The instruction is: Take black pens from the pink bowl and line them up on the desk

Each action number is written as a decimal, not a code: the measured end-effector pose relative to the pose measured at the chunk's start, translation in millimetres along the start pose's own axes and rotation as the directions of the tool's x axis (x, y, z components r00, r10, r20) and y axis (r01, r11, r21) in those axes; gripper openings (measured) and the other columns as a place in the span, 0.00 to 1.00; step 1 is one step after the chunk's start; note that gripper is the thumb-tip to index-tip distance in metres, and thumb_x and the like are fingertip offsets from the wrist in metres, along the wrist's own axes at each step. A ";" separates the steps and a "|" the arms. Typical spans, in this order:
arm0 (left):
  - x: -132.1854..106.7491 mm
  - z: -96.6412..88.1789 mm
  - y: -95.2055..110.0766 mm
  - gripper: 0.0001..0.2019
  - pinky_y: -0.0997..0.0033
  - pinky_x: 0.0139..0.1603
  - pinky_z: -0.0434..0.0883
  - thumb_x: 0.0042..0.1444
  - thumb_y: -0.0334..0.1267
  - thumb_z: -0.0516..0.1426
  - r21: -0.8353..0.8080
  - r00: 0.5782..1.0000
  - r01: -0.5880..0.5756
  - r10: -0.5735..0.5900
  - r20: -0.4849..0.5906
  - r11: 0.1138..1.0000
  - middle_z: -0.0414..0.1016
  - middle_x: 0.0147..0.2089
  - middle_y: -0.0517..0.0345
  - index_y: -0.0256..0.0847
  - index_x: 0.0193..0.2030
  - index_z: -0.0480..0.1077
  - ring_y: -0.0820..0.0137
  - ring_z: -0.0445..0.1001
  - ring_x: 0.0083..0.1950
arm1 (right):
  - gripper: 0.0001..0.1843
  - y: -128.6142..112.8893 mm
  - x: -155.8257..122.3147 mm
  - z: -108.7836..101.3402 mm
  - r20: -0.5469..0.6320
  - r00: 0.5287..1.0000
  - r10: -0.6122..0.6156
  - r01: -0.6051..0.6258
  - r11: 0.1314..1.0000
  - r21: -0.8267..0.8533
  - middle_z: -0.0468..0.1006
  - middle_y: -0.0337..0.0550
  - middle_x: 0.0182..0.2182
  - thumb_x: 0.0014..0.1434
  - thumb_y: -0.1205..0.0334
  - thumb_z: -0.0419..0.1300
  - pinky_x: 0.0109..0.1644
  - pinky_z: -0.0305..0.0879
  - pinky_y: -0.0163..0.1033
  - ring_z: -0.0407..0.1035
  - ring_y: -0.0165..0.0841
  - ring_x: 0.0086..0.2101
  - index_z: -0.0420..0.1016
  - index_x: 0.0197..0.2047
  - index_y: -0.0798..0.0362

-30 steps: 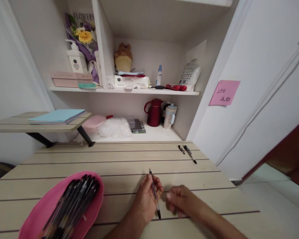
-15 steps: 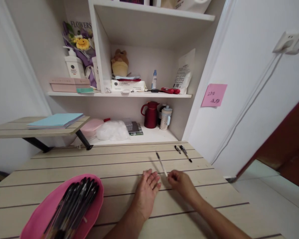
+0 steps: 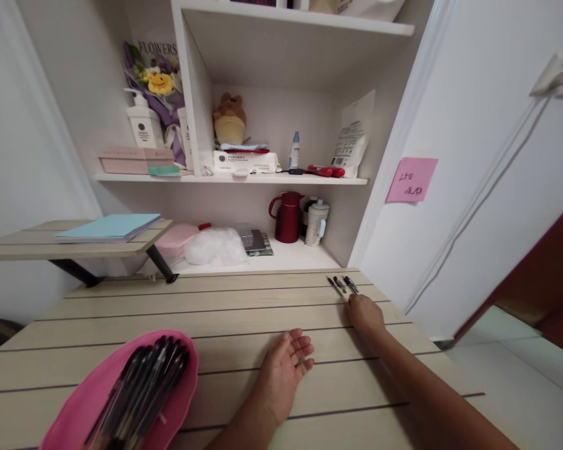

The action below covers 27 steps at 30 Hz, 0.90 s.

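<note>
My right hand is closed at the far right of the desk, its fingertips pinching the near end of a thin pen refill. The refill is dark at the far end and paler toward the fingers. It lies on or just above the wood, beside a small black pen part and another black pen piece, which my hand partly hides. My left hand rests palm up, fingers loosely spread and nothing in them. Left of it stands a pink bowl holding several black pens.
A raised wooden stand carries blue paper at the left. Behind the striped desk is a white shelf unit with a red jug and a pale cup. A wall closes the right side.
My right hand has moved away and to the right, carrying the refill from beside my left hand to the small pen parts. My left hand stays open, slightly shifted.
</note>
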<state>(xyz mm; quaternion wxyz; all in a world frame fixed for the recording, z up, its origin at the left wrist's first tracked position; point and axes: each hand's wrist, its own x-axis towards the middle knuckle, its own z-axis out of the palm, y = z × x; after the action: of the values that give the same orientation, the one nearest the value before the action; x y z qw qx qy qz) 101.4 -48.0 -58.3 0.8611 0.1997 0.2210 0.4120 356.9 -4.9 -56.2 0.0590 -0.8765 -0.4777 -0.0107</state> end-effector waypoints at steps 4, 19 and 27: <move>-0.7 1.5 -0.2 0.14 0.63 0.46 0.62 0.53 0.43 0.54 0.003 1.000 -0.004 0.004 -0.001 1.000 0.72 0.40 0.48 0.35 0.41 0.70 0.65 0.69 0.42 | 0.16 2.1 7.1 3.5 0.004 1.000 0.019 -0.019 1.000 -0.022 0.74 0.55 0.42 0.58 0.62 0.46 0.42 0.62 0.40 0.70 0.40 0.42 0.72 0.41 0.57; 1.4 -3.9 -2.1 0.18 0.63 0.47 0.61 0.49 0.47 0.58 -0.008 0.999 0.016 -0.016 0.038 1.000 0.73 0.39 0.48 0.37 0.43 0.70 0.63 0.70 0.43 | 0.17 2.5 9.0 7.1 -0.010 0.998 0.055 -0.055 0.998 -0.018 0.74 0.58 0.43 0.58 0.62 0.46 0.42 0.62 0.41 0.70 0.41 0.42 0.72 0.43 0.58; 2.5 -6.5 -0.5 0.22 0.62 0.46 0.60 0.47 0.50 0.58 -0.014 0.998 0.050 -0.050 0.049 0.999 0.73 0.39 0.47 0.37 0.46 0.69 0.62 0.70 0.43 | 0.16 5.8 6.8 6.0 -0.027 0.998 0.063 -0.063 0.998 -0.004 0.74 0.57 0.42 0.57 0.62 0.48 0.41 0.62 0.40 0.70 0.41 0.42 0.71 0.43 0.59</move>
<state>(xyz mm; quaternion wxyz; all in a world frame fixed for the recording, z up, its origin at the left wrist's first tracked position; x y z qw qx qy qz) 99.5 -45.3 -64.5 0.8777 0.1976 0.2019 0.3871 365.2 -1.6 -62.2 0.0636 -0.8911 -0.4489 -0.0218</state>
